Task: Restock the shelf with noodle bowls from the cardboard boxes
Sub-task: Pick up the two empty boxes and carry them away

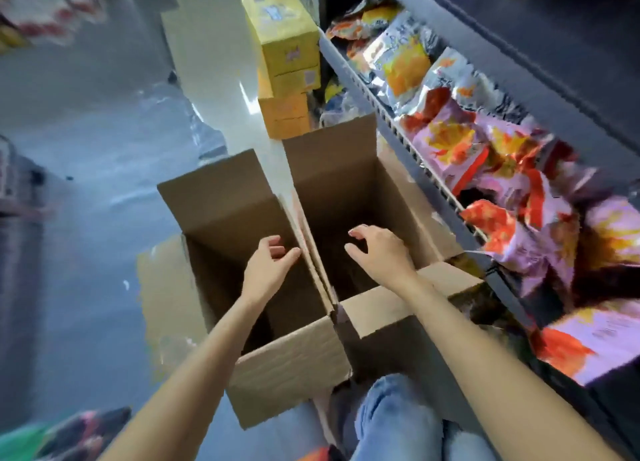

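Reaching down over two open cardboard boxes standing side by side on the floor: left hand point(270, 264) hovering above the left box point(287, 367), fingers loosely curled and holding nothing; right hand point(377, 251) hanging over the right box point(332, 169), fingers spread and relaxed, also gripping nothing. Showing only dark insides in both boxes, noodle bowls not visible there. Running along the right, the shelf point(388, 114) carrying bright snack bags point(450, 138). Standing at the far end, stacked yellow cartons point(287, 44). Kneeling near, blue-jeaned knee point(398, 422).
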Available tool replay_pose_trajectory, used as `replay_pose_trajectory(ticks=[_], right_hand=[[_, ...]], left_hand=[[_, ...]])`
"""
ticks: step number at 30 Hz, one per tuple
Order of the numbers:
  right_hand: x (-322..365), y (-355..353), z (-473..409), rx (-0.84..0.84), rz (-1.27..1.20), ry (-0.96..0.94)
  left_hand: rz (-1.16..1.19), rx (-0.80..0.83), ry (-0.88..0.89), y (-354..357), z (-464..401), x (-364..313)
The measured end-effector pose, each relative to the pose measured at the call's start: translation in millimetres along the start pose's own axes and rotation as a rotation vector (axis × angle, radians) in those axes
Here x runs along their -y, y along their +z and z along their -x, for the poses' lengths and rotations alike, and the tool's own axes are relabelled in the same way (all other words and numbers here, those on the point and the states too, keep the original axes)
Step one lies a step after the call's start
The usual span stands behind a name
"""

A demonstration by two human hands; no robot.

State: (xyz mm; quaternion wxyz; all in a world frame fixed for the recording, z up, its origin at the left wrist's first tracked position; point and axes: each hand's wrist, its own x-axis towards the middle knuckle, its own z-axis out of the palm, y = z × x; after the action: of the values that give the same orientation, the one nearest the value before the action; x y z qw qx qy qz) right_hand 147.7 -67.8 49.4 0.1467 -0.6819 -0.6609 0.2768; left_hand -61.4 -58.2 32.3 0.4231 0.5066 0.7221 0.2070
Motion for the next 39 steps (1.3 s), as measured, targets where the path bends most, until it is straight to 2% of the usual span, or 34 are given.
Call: replay_pose_trajectory(ticks=[2, 8, 12, 15, 17, 19, 23, 28, 33, 39], right_hand=[[-2, 22, -28, 0.077, -0.027, 0.016], [-10, 71, -71, 0.355, -0.084, 0.099], [-11, 91, -81, 0.489, -0.085, 0.129], [-12, 100, -83, 0.548, -0.047, 0.15], [-10, 99, -84, 0.529, -0.095, 0.189], [-1, 96, -86, 0.477, -0.153, 0.203], [18, 106, -91, 0.527, 0.096, 0.097], [34, 109, -93, 0.519, 0.242, 0.134], [65, 75, -100, 0.376, 0.286, 0.154], [150, 16, -92, 0.275, 0.205, 0.129]], left_hand=[[-0.038, -0.012, -0.076, 23, -20, 8], [-0.035, 0.115, -0.237, 76, -52, 28], [-0.218, 0.062, -0.144, 79, -45, 37], [-0.153, 0.081, -0.141, 67, -38, 40], [-0.07, 0.101, -0.155, 56, -33, 44], [-0.111, 0.047, -0.182, 50, -31, 46], [-0.226, -0.136, -0.297, 41, -40, 46], [-0.242, -0.141, -0.391, 20, -40, 55], [-0.217, -0.273, -0.547, -42, -9, 71], [-0.222, -0.307, -0.506, -135, 27, 29]])
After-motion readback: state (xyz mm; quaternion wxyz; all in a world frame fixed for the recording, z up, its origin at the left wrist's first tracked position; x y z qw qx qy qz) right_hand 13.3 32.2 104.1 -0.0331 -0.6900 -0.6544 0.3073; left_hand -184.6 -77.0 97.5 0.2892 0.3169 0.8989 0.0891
